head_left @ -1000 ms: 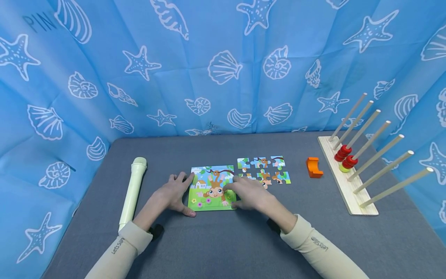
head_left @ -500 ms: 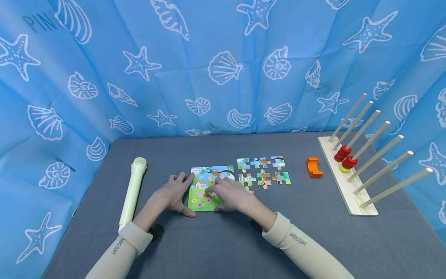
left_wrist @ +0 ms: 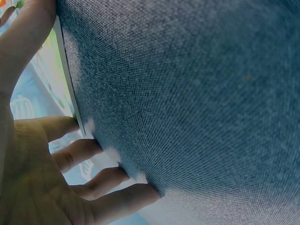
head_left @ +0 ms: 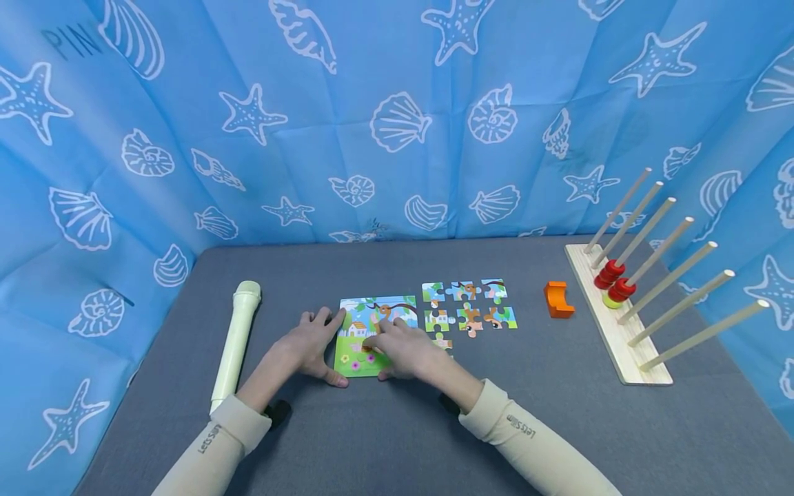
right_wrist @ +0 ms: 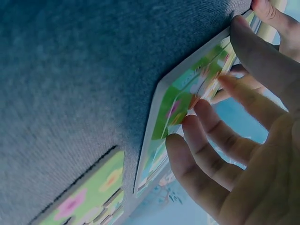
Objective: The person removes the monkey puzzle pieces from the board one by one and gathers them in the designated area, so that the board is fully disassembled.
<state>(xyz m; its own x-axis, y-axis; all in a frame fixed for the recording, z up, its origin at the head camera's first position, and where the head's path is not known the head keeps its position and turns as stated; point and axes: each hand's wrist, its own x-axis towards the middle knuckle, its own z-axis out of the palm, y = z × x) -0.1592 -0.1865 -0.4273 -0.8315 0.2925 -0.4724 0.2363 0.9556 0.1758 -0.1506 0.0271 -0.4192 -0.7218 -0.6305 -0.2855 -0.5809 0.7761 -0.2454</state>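
Observation:
A thin square picture puzzle (head_left: pixel 358 330) with a monkey, a house and flowers lies flat on the grey table. My left hand (head_left: pixel 310 344) is spread at its left side, with thumb and index finger at the edge. In the left wrist view, the other fingertips of the left hand (left_wrist: pixel 42 173) rest on the cloth. Over the puzzle's right half lies my right hand (head_left: pixel 409 351), hiding the monkey's face. In the right wrist view its fingertips are on the puzzle (right_wrist: pixel 161 117), thumb by the near edge. Loose jigsaw pieces (head_left: pixel 469 318) lie in rows to the right.
A pale green toy microphone (head_left: pixel 237 344) lies at the left. An orange arched block (head_left: pixel 559 300) sits right of the pieces. Farther right stands a wooden peg board (head_left: pixel 639 351) with red rings (head_left: pixel 610 273) on two of its upright rods. A blue shell-print curtain (head_left: pixel 397 165) encloses the table.
My right hand has slid left across the puzzle from its right edge, uncovering more loose pieces. The left hand stays at the left edge.

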